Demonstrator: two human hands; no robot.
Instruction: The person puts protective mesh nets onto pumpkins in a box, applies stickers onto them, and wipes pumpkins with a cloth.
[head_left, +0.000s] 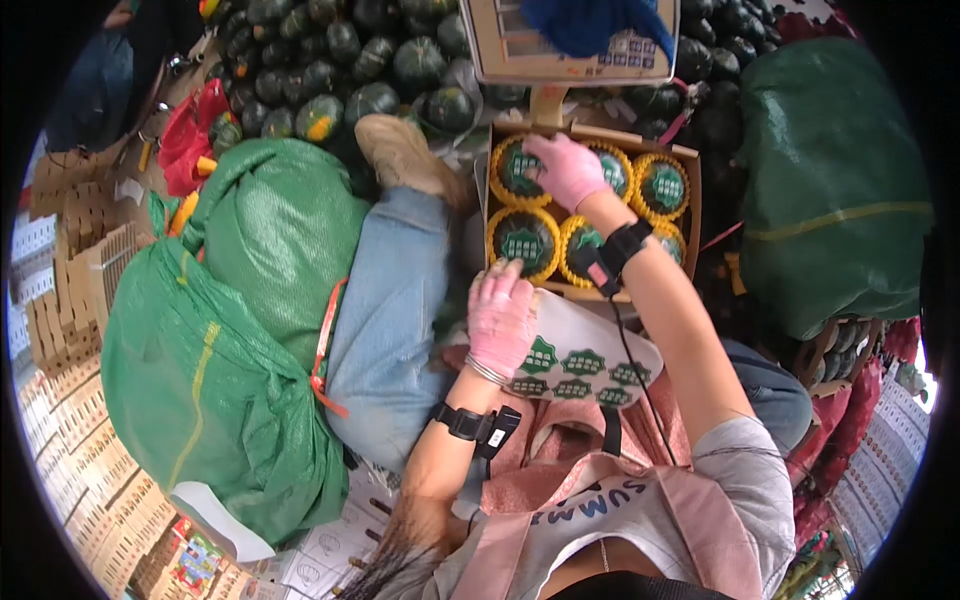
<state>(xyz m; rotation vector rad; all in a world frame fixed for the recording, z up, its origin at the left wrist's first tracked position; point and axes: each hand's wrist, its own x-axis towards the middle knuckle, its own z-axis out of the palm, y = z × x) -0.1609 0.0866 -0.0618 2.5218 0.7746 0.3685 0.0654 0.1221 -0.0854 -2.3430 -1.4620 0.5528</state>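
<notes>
A cardboard box (694,158) holds several dark green squashes in yellow foam nets, each with a green label on top. My right hand (568,172), in a pink glove, reaches across the box. Its outstretched fingers touch the upper-left squash (513,158) by its label. Also gloved in pink, my left hand (502,318) lies at the box's near-left edge, fingertips against the lower-left squash (522,243). Neither hand visibly grasps anything. Across my lap is a white sheet of green labels (583,362), just below the box.
A scale display (570,45) with a blue cloth (597,25) stands behind the box. Loose squashes (417,62) are heaped at the back. Stuffed green sacks (270,240) crowd the left, and another dark green sack (835,190) stands right. A cable hangs from my right wristband (627,243).
</notes>
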